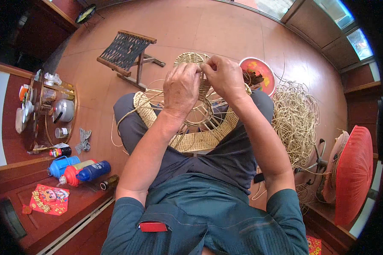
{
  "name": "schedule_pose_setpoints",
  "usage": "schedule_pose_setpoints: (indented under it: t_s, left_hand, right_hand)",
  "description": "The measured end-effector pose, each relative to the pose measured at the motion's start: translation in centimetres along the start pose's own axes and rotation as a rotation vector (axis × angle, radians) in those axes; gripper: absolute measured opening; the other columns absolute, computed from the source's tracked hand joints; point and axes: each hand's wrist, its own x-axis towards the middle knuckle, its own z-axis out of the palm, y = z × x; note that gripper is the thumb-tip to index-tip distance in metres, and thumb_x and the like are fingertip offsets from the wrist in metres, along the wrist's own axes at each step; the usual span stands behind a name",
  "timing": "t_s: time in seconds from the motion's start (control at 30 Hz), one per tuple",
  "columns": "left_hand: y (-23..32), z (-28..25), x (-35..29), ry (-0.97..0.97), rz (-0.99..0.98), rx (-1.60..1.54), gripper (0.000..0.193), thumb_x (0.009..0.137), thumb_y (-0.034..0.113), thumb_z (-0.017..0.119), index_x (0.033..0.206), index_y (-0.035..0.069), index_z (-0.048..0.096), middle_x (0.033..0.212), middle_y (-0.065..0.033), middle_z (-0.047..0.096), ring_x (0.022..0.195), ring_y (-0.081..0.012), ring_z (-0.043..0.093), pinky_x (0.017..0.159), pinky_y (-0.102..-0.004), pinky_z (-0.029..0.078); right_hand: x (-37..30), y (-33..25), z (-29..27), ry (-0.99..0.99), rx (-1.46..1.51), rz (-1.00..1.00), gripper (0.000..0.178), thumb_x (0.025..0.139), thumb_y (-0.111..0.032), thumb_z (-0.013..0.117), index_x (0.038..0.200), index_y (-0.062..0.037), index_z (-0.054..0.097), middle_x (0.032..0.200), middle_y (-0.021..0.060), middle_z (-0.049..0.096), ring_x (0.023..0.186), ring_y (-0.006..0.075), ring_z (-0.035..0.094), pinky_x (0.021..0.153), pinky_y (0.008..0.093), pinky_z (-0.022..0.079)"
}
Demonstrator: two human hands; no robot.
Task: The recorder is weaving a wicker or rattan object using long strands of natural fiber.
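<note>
A half-woven piece of tan cord over a ribbed frame rests across my lap. Its wide curved woven band (195,142) lies between my thighs, and a narrower woven panel (187,57) rises at the far end. My left hand (182,88) is closed on the left side of this panel, fingers curled over it. At the panel's right edge, my right hand (225,78) is closed in a pinch, its thumb and forefinger near the left fingertips. Whatever strand it pinches is hidden. Loose cords (123,108) loop out over my left knee.
A heap of loose cord (295,121) lies at right, beside a red basin (261,72). Nearer stands a red-covered round thing (355,174). A folding stool (127,53) is at far left. Bottles (93,170) and a shelf with a kettle (64,111) are at left.
</note>
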Motion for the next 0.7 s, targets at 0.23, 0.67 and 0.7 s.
schedule_pose_setpoints:
  t_s: [0.23, 0.67, 0.7]
  left_hand:
    - [-0.2, 0.3, 0.0, 0.01, 0.018, 0.017, 0.01, 0.101, 0.013, 0.073, 0.107, 0.006, 0.075, 0.101, -0.0139, 0.072, 0.099, -0.0378, 0.072, 0.088, -0.0497, 0.057]
    - [-0.3, 0.1, -0.5, -0.038, 0.016, -0.03, 0.018, 0.098, 0.007, 0.071, 0.116, 0.004, 0.074, 0.107, -0.0158, 0.069, 0.107, -0.0378, 0.069, 0.097, -0.0505, 0.054]
    - [-0.3, 0.2, -0.5, -0.039, 0.017, -0.031, 0.018, 0.098, 0.007, 0.071, 0.116, 0.004, 0.074, 0.107, -0.0158, 0.069, 0.107, -0.0378, 0.069, 0.097, -0.0505, 0.054]
  right_hand:
    - [0.0, 0.6, 0.1, -0.013, 0.205, 0.109, 0.032, 0.094, -0.03, 0.073, 0.097, -0.0003, 0.083, 0.085, 0.0199, 0.08, 0.082, 0.0323, 0.081, 0.079, 0.0443, 0.063]
    - [-1.3, 1.9, -0.5, -0.104, 0.279, 0.061, 0.029, 0.101, -0.022, 0.066, 0.117, -0.0051, 0.084, 0.08, 0.013, 0.08, 0.074, 0.0168, 0.077, 0.071, 0.0354, 0.059]
    - [-1.2, 2.3, -0.2, -0.115, 0.328, 0.06, 0.029, 0.101, -0.022, 0.066, 0.117, -0.0051, 0.084, 0.081, 0.0127, 0.08, 0.074, 0.0166, 0.077, 0.072, 0.035, 0.059]
